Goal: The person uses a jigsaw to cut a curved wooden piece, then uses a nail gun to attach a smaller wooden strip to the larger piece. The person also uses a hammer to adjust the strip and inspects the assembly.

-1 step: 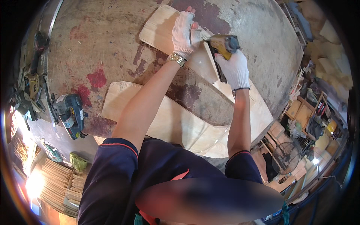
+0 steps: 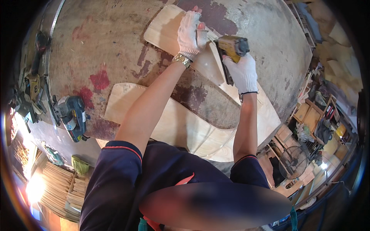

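Note:
My right hand (image 2: pixel 243 73), in a white knit glove, is closed around a yellow and black nail gun (image 2: pixel 232 46). The tool stands against a narrow wood strip (image 2: pixel 219 61) on a long, pale plywood piece (image 2: pixel 266 113). My left hand (image 2: pixel 189 36), also gloved with bare fingertips showing, lies on the plywood's far arm, left of the nail gun. Its fingers stretch forward and the thumb sits apart; their undersides are hidden. The plywood's nearer, curved arm (image 2: pixel 131 100) passes under my left forearm.
The worn, paint-stained worktable (image 2: pixel 77 54) carries the plywood. A blue-black power tool (image 2: pixel 71 117) sits by its left edge, with more tools (image 2: pixel 34 84) beyond. Stacked wood strips (image 2: pixel 54 188) stand lower left. A fan (image 2: pixel 293 161) and wood scraps (image 2: pixel 308 111) are off to the right.
The nail gun and my right hand have shifted very slightly to the right. My left hand and the plywood stay almost the same.

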Tool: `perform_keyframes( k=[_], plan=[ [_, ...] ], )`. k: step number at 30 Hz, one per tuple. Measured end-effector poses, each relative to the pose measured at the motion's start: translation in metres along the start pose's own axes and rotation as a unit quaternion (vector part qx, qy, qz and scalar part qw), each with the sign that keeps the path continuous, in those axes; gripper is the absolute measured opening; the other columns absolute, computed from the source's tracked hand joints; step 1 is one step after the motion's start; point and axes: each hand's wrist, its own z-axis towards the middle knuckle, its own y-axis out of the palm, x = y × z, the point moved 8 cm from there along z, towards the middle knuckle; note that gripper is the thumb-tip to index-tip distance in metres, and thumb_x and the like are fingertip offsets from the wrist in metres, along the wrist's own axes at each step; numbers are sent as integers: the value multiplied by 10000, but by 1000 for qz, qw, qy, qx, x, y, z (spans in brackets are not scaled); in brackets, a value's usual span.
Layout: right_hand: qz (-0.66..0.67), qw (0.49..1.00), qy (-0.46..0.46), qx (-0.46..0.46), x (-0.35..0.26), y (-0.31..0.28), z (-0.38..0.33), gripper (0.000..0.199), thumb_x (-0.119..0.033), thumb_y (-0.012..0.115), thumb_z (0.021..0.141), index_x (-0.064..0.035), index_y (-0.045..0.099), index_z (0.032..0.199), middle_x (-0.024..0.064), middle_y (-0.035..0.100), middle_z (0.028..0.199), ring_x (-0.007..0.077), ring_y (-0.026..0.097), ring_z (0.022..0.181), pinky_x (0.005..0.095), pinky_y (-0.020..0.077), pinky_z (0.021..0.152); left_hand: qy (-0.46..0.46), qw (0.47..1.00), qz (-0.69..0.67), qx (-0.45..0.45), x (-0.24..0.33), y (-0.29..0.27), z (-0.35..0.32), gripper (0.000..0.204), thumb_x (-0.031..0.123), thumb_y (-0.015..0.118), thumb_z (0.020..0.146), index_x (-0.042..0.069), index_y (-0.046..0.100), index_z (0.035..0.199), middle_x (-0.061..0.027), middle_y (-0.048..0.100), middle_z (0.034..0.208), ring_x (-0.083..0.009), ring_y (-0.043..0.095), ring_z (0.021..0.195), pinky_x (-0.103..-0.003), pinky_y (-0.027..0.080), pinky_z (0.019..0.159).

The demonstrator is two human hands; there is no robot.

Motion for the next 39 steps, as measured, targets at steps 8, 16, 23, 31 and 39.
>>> perform_keyframes(
  k=[8, 16, 23, 31, 39],
  plan=[
    [-8, 998, 56, -6, 29, 12, -92, 363, -219, 739, 864, 1, 716, 1152, 204, 764, 1000, 352, 744, 941, 410, 554, 809, 4, 999, -19, -40, -9, 7, -6, 435, 306, 566, 988, 13, 611, 1307, -191, 651, 1307, -393, 613, 1188, -459, 475, 1033],
    [81, 980, 148, -102, 50, 91, -309, 541, -294, 754, 834, -52, 619, 1299, 261, 728, 1022, 468, 684, 991, 510, 555, 829, -122, 920, -334, -163, -30, 2, 5, 379, 250, 640, 929, 88, 623, 1272, -131, 659, 1159, -355, 607, 1065, -410, 479, 920],
    [131, 954, 270, -4, 79, 120, -466, 561, -273, 759, 830, -109, 601, 1343, 255, 726, 1054, 470, 683, 990, 528, 553, 846, -213, 872, -101, -430, 41, -142, -168, 306, 235, 577, 1069, -6, 662, 1238, -50, 695, 1115, -128, 641, 991, -272, 515, 927],
    [202, 904, 358, 120, 129, 139, -567, 558, -296, 782, 813, -90, 616, 1304, 261, 725, 1070, 480, 680, 1014, 508, 555, 875, -149, 683, -37, -714, 135, -204, -352, 207, 187, 640, 932, 11, 659, 1038, -108, 731, 934, -249, 697, 919, -361, 552, 818],
    [159, 894, 385, 163, 244, 127, -622, 585, -281, 772, 792, -34, 597, 1293, 296, 703, 1120, 478, 660, 1082, 504, 549, 912, 274, 671, 49, -687, 229, -171, -450, 609, 267, 753, 782, 30, 553, 1306, -179, 607, 1225, -379, 582, 1180, -468, 477, 1007]
  ],
)
